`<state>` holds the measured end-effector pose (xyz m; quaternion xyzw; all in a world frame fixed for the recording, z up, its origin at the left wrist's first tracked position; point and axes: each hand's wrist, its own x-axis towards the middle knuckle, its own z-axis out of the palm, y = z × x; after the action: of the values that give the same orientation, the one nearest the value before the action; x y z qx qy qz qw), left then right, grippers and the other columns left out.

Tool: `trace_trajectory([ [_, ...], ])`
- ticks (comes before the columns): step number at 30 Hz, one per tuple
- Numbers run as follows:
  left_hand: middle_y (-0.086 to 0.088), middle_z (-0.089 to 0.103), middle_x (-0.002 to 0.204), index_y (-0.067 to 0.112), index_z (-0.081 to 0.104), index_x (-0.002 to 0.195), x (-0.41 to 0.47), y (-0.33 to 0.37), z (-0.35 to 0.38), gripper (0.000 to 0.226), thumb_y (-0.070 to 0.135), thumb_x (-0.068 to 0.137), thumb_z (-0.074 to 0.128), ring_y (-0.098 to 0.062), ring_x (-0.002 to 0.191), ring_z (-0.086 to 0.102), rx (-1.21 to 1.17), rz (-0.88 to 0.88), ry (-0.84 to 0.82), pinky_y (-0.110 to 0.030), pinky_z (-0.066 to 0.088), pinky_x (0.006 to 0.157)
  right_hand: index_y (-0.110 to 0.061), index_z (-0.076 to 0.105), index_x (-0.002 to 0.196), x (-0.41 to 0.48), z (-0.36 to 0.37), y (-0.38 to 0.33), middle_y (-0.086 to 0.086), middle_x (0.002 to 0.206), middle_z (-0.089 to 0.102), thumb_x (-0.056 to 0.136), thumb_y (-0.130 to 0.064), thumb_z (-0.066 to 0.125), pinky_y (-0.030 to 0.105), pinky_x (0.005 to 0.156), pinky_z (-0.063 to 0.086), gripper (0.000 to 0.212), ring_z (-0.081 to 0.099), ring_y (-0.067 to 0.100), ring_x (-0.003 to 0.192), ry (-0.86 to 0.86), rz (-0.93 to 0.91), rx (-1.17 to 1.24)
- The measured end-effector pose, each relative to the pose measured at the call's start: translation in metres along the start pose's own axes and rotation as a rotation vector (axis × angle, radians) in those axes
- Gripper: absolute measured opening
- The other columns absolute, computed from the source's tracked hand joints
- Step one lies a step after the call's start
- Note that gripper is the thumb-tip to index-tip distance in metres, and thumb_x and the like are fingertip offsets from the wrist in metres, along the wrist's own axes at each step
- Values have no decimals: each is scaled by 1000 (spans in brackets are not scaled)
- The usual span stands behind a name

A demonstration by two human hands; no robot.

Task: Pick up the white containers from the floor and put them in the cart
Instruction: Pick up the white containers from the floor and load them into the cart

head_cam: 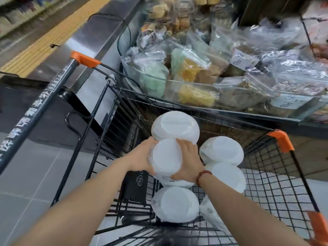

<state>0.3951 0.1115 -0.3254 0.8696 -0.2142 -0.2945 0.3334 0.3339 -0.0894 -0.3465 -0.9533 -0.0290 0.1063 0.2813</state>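
Observation:
A round white container (166, 158) sits between both my hands, low inside the black wire cart (276, 176). My left hand (142, 158) presses its left side and my right hand (188, 162) wraps its right side; a red bead bracelet is on that wrist. Several other white containers lie in the cart: one behind (175, 126), two to the right (221, 150) (229, 176), one nearer to me (175, 203). Another white container shows just beneath the held one.
The cart has orange corner caps (280, 139) and a dark handle bar (35, 110) at left. A glass-fronted display (221, 71) of bagged dried goods stands right behind the cart. Grey tiled floor (32, 174) lies to the left.

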Motion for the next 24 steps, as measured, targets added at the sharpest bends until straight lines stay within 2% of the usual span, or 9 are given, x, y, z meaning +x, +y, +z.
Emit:
trace_trajectory([
  [3,2,44,119,39,36,111,2,-5,-3,86,15,51,91,-15,111,46,2,-28,-13,-32,48,90,-18,9,148,3,4,-4,5,146,19,53,-47,85,34,112,20,125,18,23,130,-5,9,-53],
  [6,4,46,116,28,34,119,1,-8,-2,91,14,49,89,-17,109,49,14,-77,-15,-28,49,81,-28,1,148,0,8,-7,6,152,7,52,-54,82,42,113,26,129,10,25,138,-8,91,-78],
  [10,10,43,114,29,36,121,-2,8,0,86,8,56,88,-10,109,45,14,-42,-18,-27,43,89,-28,-5,149,-10,3,-3,6,154,5,55,-55,82,45,112,28,131,12,27,140,-64,130,-68],
  [13,10,43,124,21,45,130,-2,24,-1,82,16,61,89,-12,118,41,36,-5,50,-27,36,100,-25,3,150,-26,-14,8,4,154,6,57,-55,82,43,114,24,125,11,26,141,-37,152,6],
  [15,8,42,129,22,46,132,4,36,0,79,22,65,87,-13,122,41,51,19,116,-28,35,102,-24,12,149,-41,-32,18,4,155,10,61,-53,81,43,114,23,116,12,26,141,24,184,71],
  [18,8,53,121,25,53,121,20,71,7,59,26,70,84,-12,113,51,44,92,158,-27,41,95,-21,32,144,-69,-67,36,6,148,31,71,-46,77,40,112,28,89,26,26,136,152,219,100],
  [21,7,60,110,26,57,111,41,128,27,44,26,74,81,-9,102,58,24,191,113,-26,48,89,-16,52,129,-114,-107,61,4,132,49,82,-37,69,34,107,29,54,38,23,127,290,252,74],
  [24,3,64,103,25,61,104,58,195,66,37,19,74,81,-11,95,62,-32,280,13,-22,49,83,-15,60,118,-172,-137,96,5,122,57,82,-34,68,37,104,36,41,45,24,118,426,342,54],
])
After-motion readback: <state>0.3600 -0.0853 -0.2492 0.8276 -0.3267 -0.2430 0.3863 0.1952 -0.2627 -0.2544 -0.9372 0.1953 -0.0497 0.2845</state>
